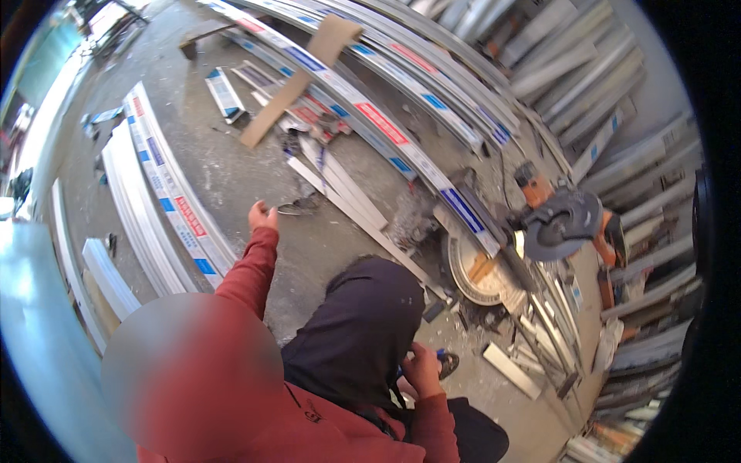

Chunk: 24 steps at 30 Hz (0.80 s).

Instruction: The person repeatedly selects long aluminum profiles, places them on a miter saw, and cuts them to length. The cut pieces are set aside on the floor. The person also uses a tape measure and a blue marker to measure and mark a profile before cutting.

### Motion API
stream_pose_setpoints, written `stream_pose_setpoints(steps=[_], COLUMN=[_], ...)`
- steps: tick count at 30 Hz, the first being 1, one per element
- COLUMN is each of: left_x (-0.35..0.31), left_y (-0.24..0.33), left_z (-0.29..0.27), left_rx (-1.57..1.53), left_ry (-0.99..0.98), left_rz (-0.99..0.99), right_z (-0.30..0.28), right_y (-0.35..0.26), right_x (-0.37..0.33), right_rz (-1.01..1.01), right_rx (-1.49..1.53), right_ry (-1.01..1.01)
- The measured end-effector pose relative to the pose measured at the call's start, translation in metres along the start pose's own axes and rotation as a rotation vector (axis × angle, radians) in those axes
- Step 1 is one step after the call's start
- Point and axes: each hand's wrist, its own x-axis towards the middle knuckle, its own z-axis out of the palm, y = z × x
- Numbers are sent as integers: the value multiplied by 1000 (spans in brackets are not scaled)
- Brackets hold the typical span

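Nearest our left hand (264, 216), we see a long film-covered strip (167, 183) lying lengthwise on the floor (212, 174), white with red and blue blocks, its near end passing behind our sleeve (251, 274). Just beyond our fingers lies a small dark object (299, 207), flat on the floor, too blurred for us to identify.

Your left head-worn fisheye camera looks down from close above your right hand (422, 370), with your left hand (262, 216) farther out, its wide view stretching forward across the floor (224, 166).
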Motion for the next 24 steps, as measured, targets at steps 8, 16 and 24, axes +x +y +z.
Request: stream_pose_setpoints(steps=[8,16,24], left_x=[-35,-68,-85], left_y=[200,297,293], left_z=[244,287,190], left_rx=[-835,-913,-860], left_ry=[-760,-642,-718], left_rz=[-586,-733,-682], right_z=[24,8,29], right_y=[47,52,85], right_x=[1,3,27], right_rz=[-41,144,172], right_rx=[139,161,680], right_ry=[-22,-61,67])
